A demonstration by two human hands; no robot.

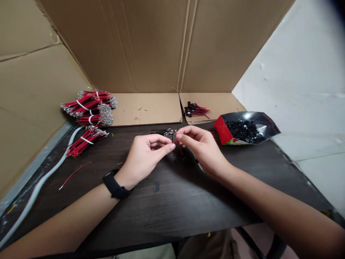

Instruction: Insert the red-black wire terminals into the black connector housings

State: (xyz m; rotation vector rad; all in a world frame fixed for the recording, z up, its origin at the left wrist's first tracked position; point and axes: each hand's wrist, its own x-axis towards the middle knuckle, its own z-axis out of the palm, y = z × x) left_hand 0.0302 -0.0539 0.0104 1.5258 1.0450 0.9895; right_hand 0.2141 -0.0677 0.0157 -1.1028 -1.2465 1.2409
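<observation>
My left hand pinches a thin black wire between thumb and finger near the middle of the dark table. Close beside it, my right hand has its fingertips closed on a short red wire that hangs downward. The fingertips of both hands almost meet. Just behind them lies a small pile of black wires with silvery metal ends. Under my right hand are small black pieces, partly in shadow and blurred.
Tied bundles of red and black wires lie at the left. A red box of small black parts stands at the right. Wires with black ends rest on cardboard behind. A loose red wire and white cable lie left.
</observation>
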